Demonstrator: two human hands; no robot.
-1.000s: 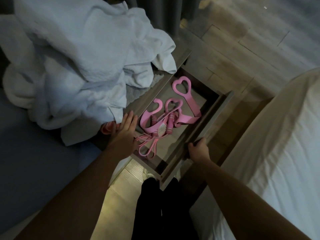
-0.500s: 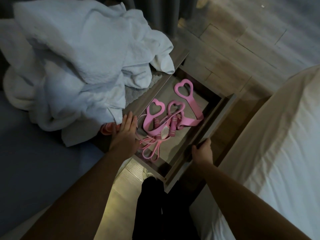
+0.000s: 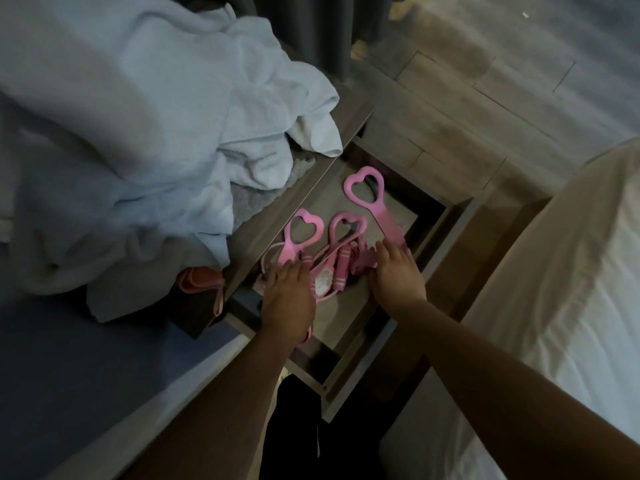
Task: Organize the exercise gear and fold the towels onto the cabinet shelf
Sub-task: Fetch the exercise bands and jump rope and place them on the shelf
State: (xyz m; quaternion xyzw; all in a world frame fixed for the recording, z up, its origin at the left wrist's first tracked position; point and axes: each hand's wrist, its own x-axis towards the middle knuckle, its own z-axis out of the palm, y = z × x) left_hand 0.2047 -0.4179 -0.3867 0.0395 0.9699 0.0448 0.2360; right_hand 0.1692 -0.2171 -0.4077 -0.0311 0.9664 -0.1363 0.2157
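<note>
Left hand [image 3: 287, 292] and right hand [image 3: 394, 271] moved onto the pink bands [image 3: 390, 225].

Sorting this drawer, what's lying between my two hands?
Between left hand and right hand lie pink jump-rope handles and tangled pink bands, in the head view.

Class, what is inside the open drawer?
Three pink heart handles on straps, tangled with pink rope. The left hand and right hand rest on them; whatever lies underneath is hidden.
</note>
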